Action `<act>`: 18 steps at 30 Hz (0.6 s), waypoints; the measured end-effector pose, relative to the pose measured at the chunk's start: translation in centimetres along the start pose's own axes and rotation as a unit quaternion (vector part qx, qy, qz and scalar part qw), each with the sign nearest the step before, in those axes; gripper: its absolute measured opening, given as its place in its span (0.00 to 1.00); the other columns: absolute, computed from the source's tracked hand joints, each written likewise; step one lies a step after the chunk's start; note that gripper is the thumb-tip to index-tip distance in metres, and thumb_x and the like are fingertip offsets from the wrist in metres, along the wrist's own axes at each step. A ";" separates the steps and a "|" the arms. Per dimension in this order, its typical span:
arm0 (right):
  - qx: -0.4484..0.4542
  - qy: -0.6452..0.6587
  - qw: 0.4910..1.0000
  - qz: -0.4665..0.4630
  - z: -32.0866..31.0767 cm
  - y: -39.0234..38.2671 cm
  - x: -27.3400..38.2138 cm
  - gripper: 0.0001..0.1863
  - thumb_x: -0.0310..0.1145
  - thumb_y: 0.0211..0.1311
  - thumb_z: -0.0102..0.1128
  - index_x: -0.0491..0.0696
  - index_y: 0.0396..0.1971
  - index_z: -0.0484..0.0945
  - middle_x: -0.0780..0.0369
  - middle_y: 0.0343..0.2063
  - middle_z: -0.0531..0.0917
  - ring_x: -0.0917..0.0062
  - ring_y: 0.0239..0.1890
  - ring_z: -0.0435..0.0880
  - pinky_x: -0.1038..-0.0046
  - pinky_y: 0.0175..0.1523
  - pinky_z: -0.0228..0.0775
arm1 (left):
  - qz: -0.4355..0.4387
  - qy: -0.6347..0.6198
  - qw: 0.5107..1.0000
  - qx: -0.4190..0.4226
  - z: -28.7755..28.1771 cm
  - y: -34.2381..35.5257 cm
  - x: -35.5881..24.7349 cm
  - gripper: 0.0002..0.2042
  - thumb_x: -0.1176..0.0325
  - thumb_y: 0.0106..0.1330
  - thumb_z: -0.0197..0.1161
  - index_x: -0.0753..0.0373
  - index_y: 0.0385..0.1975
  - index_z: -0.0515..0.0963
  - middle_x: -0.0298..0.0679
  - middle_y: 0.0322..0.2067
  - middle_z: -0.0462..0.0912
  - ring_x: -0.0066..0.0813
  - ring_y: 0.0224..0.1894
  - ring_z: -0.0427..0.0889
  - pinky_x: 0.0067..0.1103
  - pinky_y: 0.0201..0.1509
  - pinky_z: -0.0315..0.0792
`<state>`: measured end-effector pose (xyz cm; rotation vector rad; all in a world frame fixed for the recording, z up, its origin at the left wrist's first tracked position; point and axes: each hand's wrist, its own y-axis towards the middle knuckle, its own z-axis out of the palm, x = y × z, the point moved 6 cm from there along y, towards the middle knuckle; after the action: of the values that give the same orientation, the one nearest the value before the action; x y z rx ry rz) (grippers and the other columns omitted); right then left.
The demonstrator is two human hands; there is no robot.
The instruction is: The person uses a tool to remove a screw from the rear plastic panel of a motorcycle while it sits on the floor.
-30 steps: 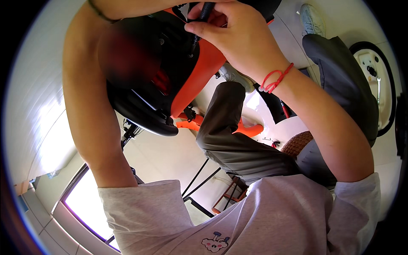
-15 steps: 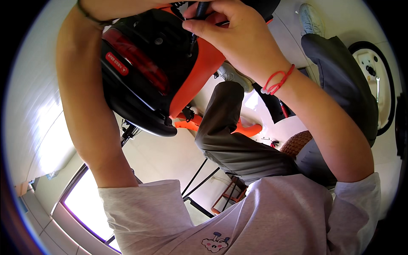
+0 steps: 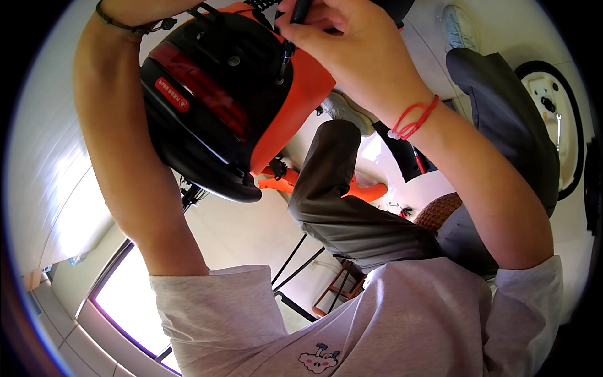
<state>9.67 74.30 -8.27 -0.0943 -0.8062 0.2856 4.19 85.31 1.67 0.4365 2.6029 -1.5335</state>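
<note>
My right hand (image 3: 358,44) is closed around the dark handle of a screwdriver (image 3: 287,53). The metal shaft points down to a screw spot near the edge of a black panel. That panel is on the rear of a vehicle body (image 3: 201,147) with a red tail light (image 3: 200,88) and an orange side panel (image 3: 300,103). My left hand (image 3: 151,9) is at the top edge, beyond a dark cord bracelet, beside the far side of the body; its fingers are out of the picture. A bare round screw head (image 3: 234,61) shows in the black panel.
My bent legs (image 3: 352,207) are close on the right of the body. An orange curved piece (image 3: 367,191), a red-handled tool (image 3: 418,162) and small loose parts lie on the floor. At the right, a white-and-black panel (image 3: 553,119) holds a wrench (image 3: 558,132).
My left arm has shifted left and up, uncovering more of the black panel. My right hand has moved slightly right, with the screwdriver shaft now showing more plainly against the panel.
</note>
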 end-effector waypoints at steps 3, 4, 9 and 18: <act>0.004 -0.089 0.996 -0.022 -0.1 -0.4 0.2 0.07 0.25 0.67 0.66 0.38 0.40 0.80 0.58 0.30 0.85 0.74 0.33 0.86 0.75 0.43 0.77 | -0.012 0.007 1.000 -0.021 0.6 -0.2 -1.0 0.15 0.66 0.69 0.69 0.69 0.50 0.82 0.27 0.21 0.77 0.11 0.22 0.69 0.15 0.25 0.57; 0.007 -0.097 0.995 -0.029 -0.2 -0.6 0.4 0.07 0.25 0.67 0.66 0.38 0.40 0.80 0.58 0.30 0.85 0.74 0.33 0.86 0.75 0.43 0.77 | -0.002 0.002 0.999 -0.039 0.7 -0.2 -1.4 0.16 0.66 0.69 0.70 0.69 0.50 0.82 0.27 0.20 0.77 0.11 0.21 0.68 0.15 0.24 0.56; 0.028 -0.132 0.991 -0.009 -0.8 0.3 0.7 0.08 0.27 0.66 0.67 0.38 0.40 0.80 0.57 0.29 0.86 0.74 0.34 0.86 0.73 0.41 0.76 | -0.006 -0.020 1.000 -0.006 0.8 -0.6 -1.8 0.19 0.67 0.67 0.72 0.69 0.54 0.80 0.27 0.21 0.77 0.12 0.23 0.69 0.15 0.26 0.57; 0.033 -0.085 0.993 0.076 0.2 0.1 0.3 0.11 0.30 0.66 0.68 0.38 0.42 0.81 0.56 0.32 0.88 0.76 0.37 0.87 0.75 0.44 0.76 | 0.015 -0.036 0.998 0.040 1.0 0.5 -0.4 0.13 0.67 0.66 0.73 0.68 0.42 0.80 0.28 0.25 0.77 0.13 0.29 0.71 0.15 0.31 0.64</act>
<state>9.66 74.48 -7.95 -0.0694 -0.9589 0.4699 4.64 84.58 0.85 0.4166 2.4759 -1.6174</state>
